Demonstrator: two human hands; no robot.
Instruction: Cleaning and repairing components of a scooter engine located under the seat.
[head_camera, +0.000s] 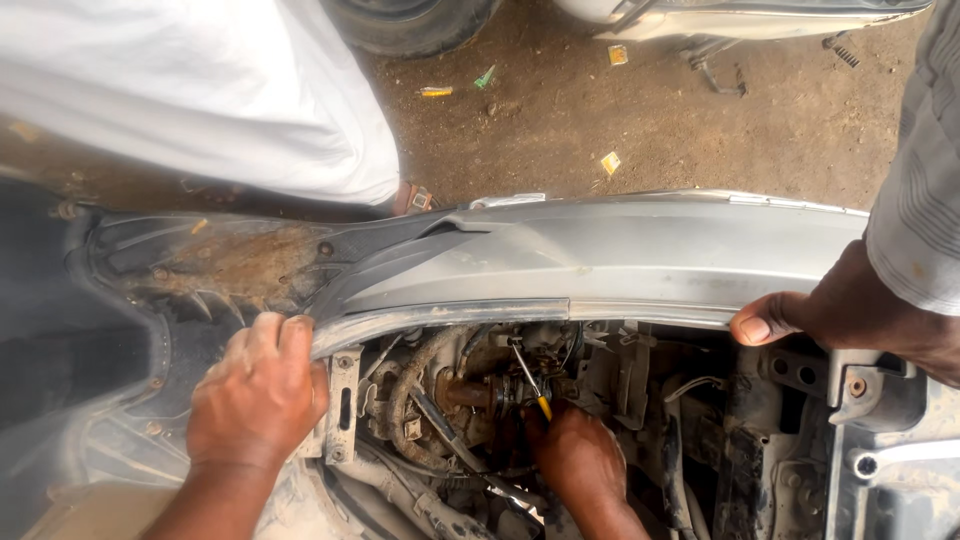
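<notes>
Screwdriver (530, 378) inside right hand's (578, 455) grip

Littered brown dirt ground (640, 120) in daylight.

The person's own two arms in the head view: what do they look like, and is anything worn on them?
Both arms are bare as far as the frame shows: no sleeves, gloves, watch or rings are visible on the left hand or the right hand. Both look smudged with dirt. The striped grey sleeve belongs to another person.
</notes>
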